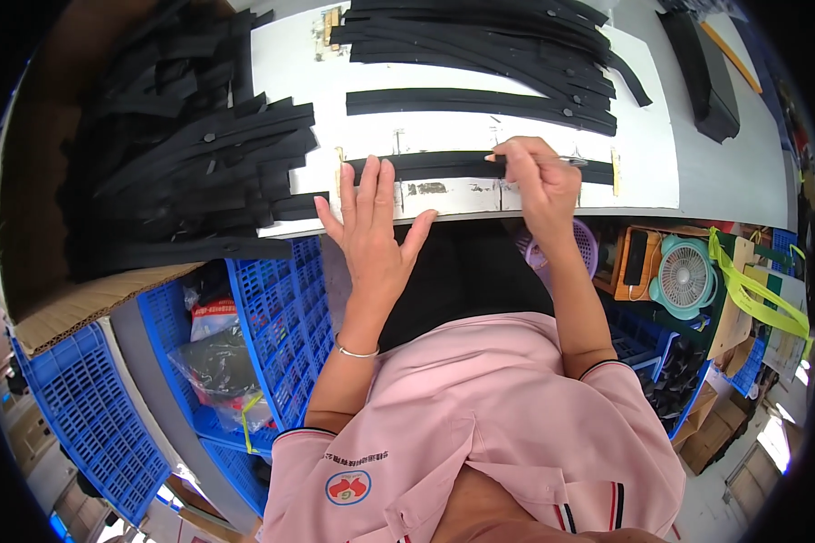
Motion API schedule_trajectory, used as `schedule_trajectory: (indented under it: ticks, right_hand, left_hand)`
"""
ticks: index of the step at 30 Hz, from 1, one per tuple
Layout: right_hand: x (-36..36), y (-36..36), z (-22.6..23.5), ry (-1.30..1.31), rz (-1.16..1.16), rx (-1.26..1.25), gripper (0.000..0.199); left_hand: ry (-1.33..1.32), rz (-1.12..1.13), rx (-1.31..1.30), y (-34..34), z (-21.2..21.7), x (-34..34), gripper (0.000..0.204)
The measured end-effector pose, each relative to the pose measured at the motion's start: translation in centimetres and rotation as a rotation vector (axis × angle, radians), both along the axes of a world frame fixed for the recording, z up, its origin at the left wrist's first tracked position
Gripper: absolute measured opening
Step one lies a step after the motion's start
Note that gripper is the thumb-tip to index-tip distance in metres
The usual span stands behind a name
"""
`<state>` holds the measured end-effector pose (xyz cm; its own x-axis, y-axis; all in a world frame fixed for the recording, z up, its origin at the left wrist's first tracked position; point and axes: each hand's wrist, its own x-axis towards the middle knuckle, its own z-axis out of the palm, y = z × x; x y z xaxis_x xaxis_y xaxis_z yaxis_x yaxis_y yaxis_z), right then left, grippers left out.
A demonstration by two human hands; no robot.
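Note:
A black fabric strip point(444, 165) lies lengthwise along the near edge of a white board point(647, 176) that has drawn lines and taped ends. My left hand point(371, 240) is open, its fingers spread and pressing on the strip's left part. The fingers of my right hand point(548, 190) are closed round a slim pen point(570, 161), whose pale tip meets the strip right of its middle. Just beyond lies another black strip point(462, 101) with a small round dark piece near its right end.
Several black strips are stacked point(471, 36) at the board's far side. A large heap of strips point(172, 172) fills the left, by a cardboard box point(109, 303). Blue baskets point(276, 317) stand below; a teal fan point(685, 276) is at the right. A black bar-shaped thing point(702, 77) lies far right.

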<state>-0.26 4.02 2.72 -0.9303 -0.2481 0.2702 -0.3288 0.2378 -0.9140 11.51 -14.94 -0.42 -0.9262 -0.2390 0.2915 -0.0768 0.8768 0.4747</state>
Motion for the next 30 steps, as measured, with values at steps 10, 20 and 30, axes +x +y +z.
schedule_trajectory:
  ticks: [10, 20, 30]
  right_hand:
    - [-0.4, 1.4, 0.2, 0.257, -0.106, 0.054, 0.015]
    - [-1.0, 2.7, -1.1, 0.461, -0.001, 0.345, 0.034]
    - [-1.0, 2.7, -1.2, 0.47, 0.008, 0.316, 0.034]
  left_hand:
    - [-0.029, -0.009, -0.034, 0.0, 0.2, 0.0, 0.078]
    - [-0.066, -0.022, -0.024, 0.4, 1.0, -0.3, 0.077]
    - [0.225, -0.212, 0.303, 5.8, 1.2, -6.2, 0.018]
